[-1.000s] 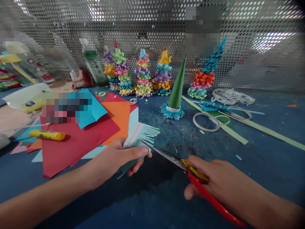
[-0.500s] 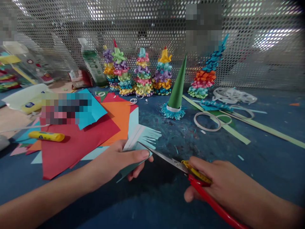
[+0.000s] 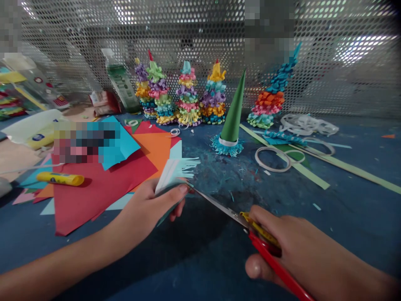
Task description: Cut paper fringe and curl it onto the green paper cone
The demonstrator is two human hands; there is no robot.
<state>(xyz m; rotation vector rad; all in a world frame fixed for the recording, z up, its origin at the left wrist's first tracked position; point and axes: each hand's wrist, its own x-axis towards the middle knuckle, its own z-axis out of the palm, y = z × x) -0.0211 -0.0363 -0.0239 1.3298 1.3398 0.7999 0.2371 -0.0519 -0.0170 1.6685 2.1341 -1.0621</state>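
Note:
My left hand (image 3: pixel 147 211) pinches a folded pale teal paper sheet (image 3: pixel 172 171), whose top edge is cut into a fringe of thin strips. My right hand (image 3: pixel 291 251) grips red-handled scissors (image 3: pixel 222 208) with a yellow pivot part. Their steel blades point left, and the tip reaches the paper's edge just beside my left thumb. Part of the paper is hidden behind my left fingers, and the handle loops are hidden inside my right hand.
A yellow glue stick (image 3: pixel 60 179) lies on a red paper sheet (image 3: pixel 97 188) among orange and blue sheets. Fringed paper cone trees and a green paper cone (image 3: pixel 233 113) stand ahead, before a perforated metal screen (image 3: pixel 188 33). Green strips and paper rings lie to the right.
My left hand has drawn slightly left, turning the fringed paper and tilting it toward the blades. The scissors have stayed nearly in place, with the tip at the paper's edge.

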